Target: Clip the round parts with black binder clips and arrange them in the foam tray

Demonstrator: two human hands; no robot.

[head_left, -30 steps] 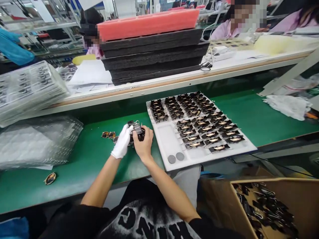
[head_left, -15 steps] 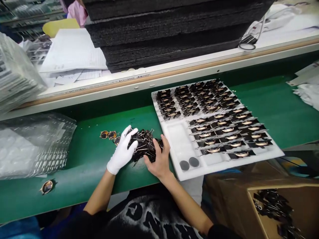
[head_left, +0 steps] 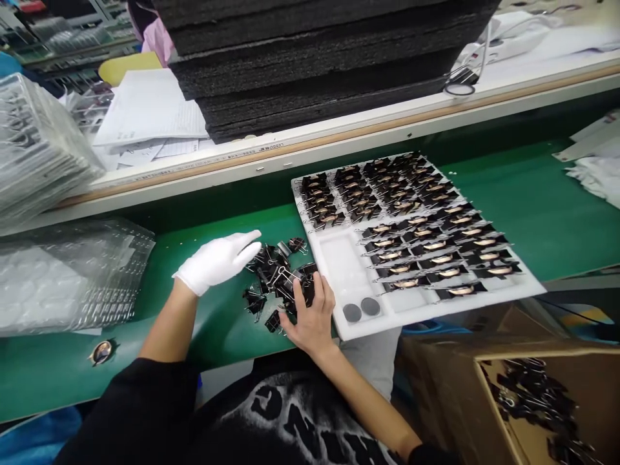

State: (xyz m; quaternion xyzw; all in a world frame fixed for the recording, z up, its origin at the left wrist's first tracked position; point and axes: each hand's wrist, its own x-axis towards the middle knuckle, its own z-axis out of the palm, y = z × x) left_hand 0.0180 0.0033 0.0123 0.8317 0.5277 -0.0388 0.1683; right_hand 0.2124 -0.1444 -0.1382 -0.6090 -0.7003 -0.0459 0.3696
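Note:
A pile of black binder clips [head_left: 274,268] with silver wire handles lies on the green table, left of the white foam tray [head_left: 317,248]. My left hand [head_left: 217,258], in a white glove, hovers at the pile's upper left, fingers stretched out and holding nothing. Bare and with its fingers spread, my right hand [head_left: 312,316] rests on the right side of the pile, touching clips. In the tray stand rows of binder clips [head_left: 436,245] clamped on gold-rimmed round pieces. Two dark grey discs [head_left: 361,309] lie in the tray's near left compartment.
One gold-rimmed round piece [head_left: 101,352] lies at the table's left front. Clear plastic trays [head_left: 72,278] are stacked at the left. Black foam sheets [head_left: 314,71] stand piled on the back shelf. At lower right, a cardboard box [head_left: 489,387] holds more binder clips.
My left hand has moved left and up off the clips. The pile has spread out over the table. My right hand stays at the pile's right side.

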